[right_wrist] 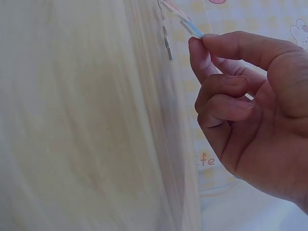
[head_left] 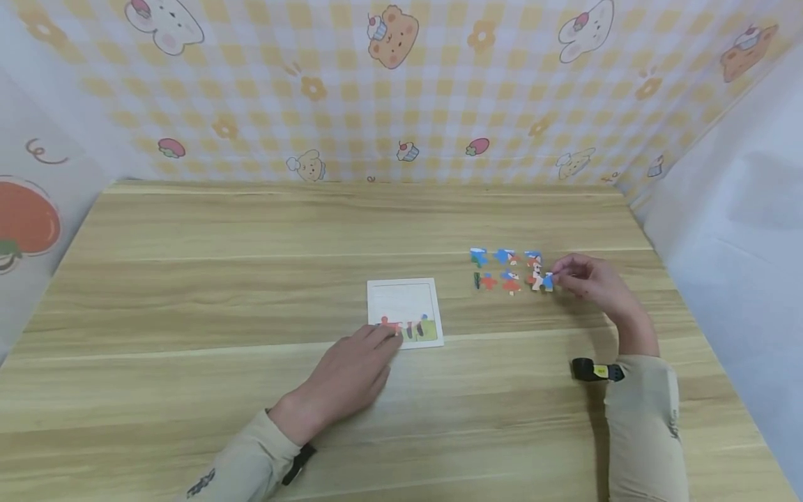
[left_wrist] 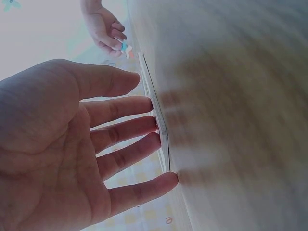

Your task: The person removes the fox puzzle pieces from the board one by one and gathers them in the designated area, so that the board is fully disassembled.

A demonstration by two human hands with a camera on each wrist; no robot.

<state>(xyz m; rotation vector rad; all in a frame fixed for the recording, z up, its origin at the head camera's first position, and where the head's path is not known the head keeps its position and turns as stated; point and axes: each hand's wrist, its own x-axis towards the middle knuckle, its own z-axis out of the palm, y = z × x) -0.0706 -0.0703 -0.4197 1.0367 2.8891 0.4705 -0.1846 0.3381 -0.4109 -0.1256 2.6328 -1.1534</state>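
My right hand pinches a jigsaw piece with blue, white and orange print between thumb and index finger. In the right wrist view the piece is tilted above the table, its corner at the fingertips and the other fingers curled toward the palm. My left hand has its fingertips on the lower left of a white square puzzle tray. In the left wrist view the fingers are spread and nearly straight along the tray's edge. Pieces with green and red print fill the tray's bottom row, partly covered by that hand.
Several loose jigsaw pieces lie in two rows to the right of the tray, beside my right hand. The wooden table meets a yellow-checked cloth at the back. White cloth panels border both sides.
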